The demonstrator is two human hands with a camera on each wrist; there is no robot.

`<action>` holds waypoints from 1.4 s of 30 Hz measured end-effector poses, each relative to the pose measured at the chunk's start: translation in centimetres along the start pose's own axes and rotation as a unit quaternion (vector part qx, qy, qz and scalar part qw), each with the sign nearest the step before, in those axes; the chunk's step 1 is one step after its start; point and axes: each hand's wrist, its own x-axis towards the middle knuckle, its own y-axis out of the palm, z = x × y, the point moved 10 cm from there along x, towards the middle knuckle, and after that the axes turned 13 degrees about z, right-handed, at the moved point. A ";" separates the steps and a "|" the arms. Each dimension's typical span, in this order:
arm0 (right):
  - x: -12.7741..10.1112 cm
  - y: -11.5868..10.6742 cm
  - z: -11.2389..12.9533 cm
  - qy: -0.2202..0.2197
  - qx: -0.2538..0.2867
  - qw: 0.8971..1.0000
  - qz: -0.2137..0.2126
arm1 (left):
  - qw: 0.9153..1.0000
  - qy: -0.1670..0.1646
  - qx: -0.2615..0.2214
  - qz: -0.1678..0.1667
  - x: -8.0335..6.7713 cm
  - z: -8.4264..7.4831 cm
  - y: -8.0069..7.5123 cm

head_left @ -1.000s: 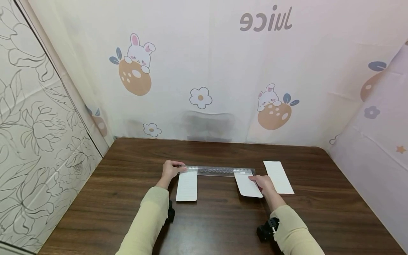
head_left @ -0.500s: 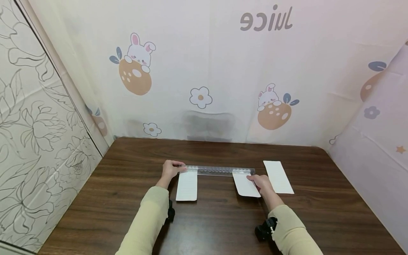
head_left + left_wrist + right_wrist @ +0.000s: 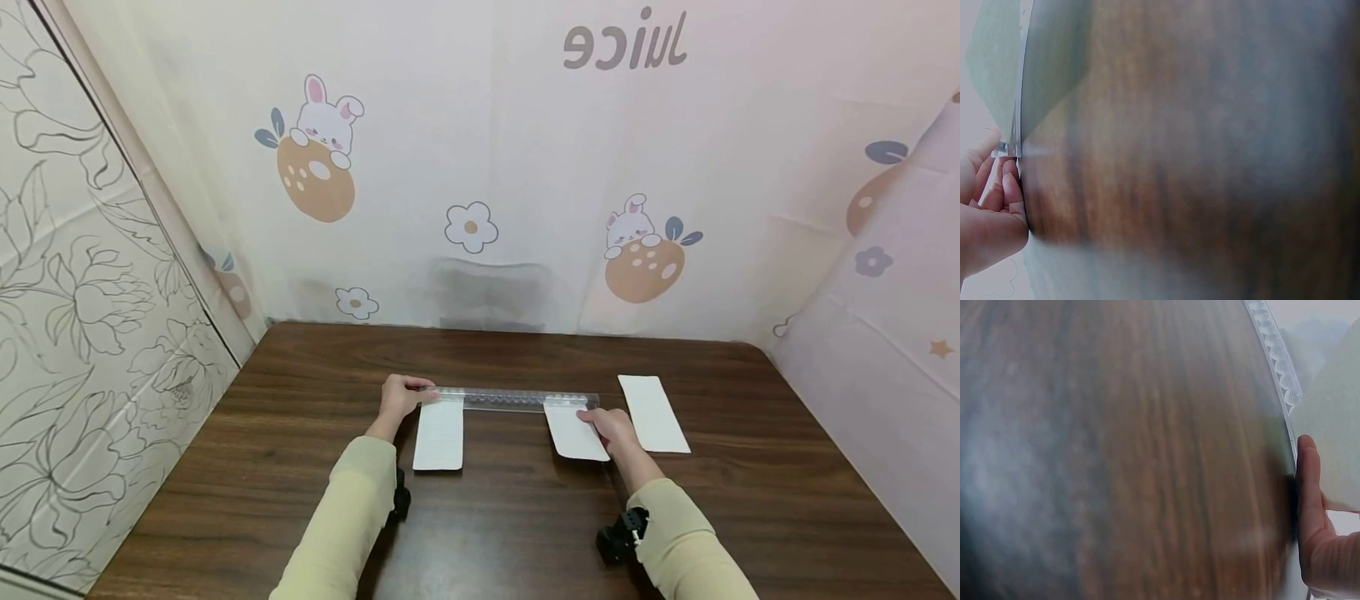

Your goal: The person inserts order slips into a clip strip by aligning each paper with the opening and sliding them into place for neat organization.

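A clear plastic ruler (image 3: 510,398) lies crosswise on the dark wooden table (image 3: 517,525). My left hand (image 3: 408,395) pinches its left end; the left wrist view shows my fingers (image 3: 1007,181) at the ruler's tip (image 3: 1011,150). Three white paper slips lie along it. The left slip (image 3: 440,435) has its top edge under the ruler. My right hand (image 3: 606,423) rests with straight fingers on the right side of the middle slip (image 3: 572,433), which lies slightly askew. The right wrist view shows one finger (image 3: 1307,494) against that slip (image 3: 1335,419), beside the ruler (image 3: 1272,350).
The third slip (image 3: 653,413) lies free to the right of my right hand. Patterned cloth walls (image 3: 480,167) close in the table at the back and on both sides. Bare wood stretches in front of the slips.
My right hand has slid the middle slip a little to the left along the ruler. The left hand, ruler and other two slips have stayed put.
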 end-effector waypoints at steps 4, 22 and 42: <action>0.2 0.5 0.0 -0.001 0.034 0.999 0.006 | 1.000 -0.001 0.000 0.000 0.1 0.1 -0.1; 0.2 1.5 0.1 0.007 0.045 0.999 0.004 | 1.000 0.003 -0.001 -0.001 0.0 0.0 0.0; 0.3 3.0 0.6 -0.014 0.090 0.996 0.018 | 1.000 0.002 0.006 0.003 0.0 -0.1 0.0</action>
